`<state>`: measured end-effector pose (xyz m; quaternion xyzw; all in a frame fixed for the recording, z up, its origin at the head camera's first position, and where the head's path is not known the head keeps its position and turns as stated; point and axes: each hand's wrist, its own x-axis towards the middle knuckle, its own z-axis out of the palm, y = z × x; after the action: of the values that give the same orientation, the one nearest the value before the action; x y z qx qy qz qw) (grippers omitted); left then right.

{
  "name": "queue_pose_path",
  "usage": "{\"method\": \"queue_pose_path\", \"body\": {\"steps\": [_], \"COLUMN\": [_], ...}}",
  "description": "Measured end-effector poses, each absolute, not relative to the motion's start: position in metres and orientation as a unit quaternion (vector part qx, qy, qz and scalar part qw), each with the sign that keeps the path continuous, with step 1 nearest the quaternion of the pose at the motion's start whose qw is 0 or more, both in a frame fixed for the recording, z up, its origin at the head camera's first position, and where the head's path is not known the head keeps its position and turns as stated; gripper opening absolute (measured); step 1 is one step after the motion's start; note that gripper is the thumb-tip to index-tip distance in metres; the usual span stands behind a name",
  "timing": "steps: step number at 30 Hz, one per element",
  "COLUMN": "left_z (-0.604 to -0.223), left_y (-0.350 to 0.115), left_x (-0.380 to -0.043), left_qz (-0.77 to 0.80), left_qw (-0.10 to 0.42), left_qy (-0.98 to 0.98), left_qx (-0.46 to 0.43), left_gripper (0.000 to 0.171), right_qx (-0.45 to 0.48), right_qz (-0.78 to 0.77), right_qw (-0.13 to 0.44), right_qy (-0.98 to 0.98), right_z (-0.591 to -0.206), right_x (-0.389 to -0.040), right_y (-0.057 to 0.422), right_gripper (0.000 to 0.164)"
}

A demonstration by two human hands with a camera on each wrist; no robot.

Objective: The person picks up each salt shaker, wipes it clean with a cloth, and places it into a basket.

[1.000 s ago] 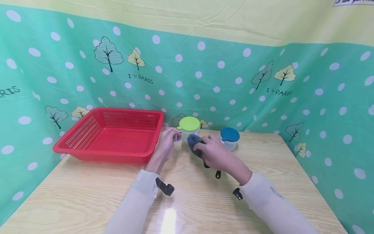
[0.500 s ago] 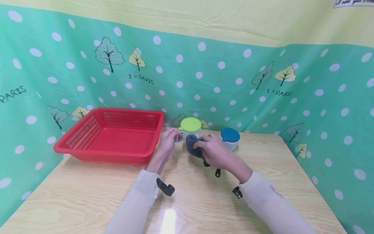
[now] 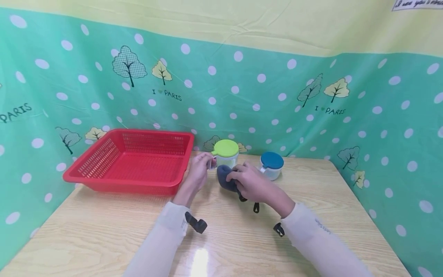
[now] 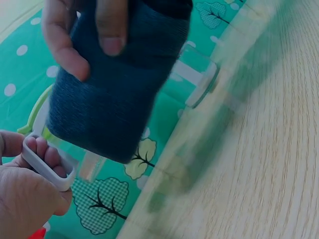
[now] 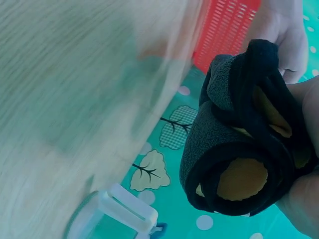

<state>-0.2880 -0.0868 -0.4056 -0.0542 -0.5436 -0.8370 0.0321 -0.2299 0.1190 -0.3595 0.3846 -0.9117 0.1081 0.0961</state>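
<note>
A clear mug (image 3: 230, 161) with a green lid (image 3: 225, 148) stands at the back of the table. My left hand (image 3: 198, 169) holds it by its white handle (image 4: 44, 172), fingers curled through the loop. In my right hand (image 3: 254, 182) is a rolled dark blue-grey cloth item (image 3: 226, 180), pinched between thumb and fingers. It hangs in front of the mug and partly covers it. The right wrist view shows black edging and a tan inner side on the roll (image 5: 194, 164). Two black loops dangle below my right hand.
A second clear mug (image 3: 272, 174) with a blue lid (image 3: 272, 160) stands right of my right hand. A large red plastic basket (image 3: 138, 187) sits at the left of the wooden table (image 3: 225, 238). A green dotted curtain (image 3: 256, 92) closes off the back and sides.
My right hand has moved slightly left and toward me with the rolled cloth, showing more of the green-lidded mug. The left hand has stayed at its handle.
</note>
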Motion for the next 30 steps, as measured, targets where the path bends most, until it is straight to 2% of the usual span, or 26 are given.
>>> {"method": "queue_pose_path", "body": {"steps": [4,15,30], "left_z": [-0.405,-0.407,-0.401], "left_y": [-0.086,-0.086,-0.087], "left_x": [-0.287,-0.289,-0.286], "left_qz": [-0.834,-0.83,-0.838], "left_qw": [0.031,0.044,0.031], "left_qy": [-0.547,-0.553,-0.541], "left_qx": [-0.056,-0.058,-0.065], "left_gripper": [0.02,0.022,0.021], "right_qx": [0.385,0.414,0.4], "right_qz": [0.109,0.126,0.114], "right_qw": [0.093,0.161,0.097], "right_qy": [-0.912,-0.887,-0.904], "right_z": [-0.361,-0.348,-0.36], "right_x": [-0.23,-0.23,-0.23], "right_y": [0.12,0.12,0.125], "right_gripper": [0.024,0.027,0.023]}}
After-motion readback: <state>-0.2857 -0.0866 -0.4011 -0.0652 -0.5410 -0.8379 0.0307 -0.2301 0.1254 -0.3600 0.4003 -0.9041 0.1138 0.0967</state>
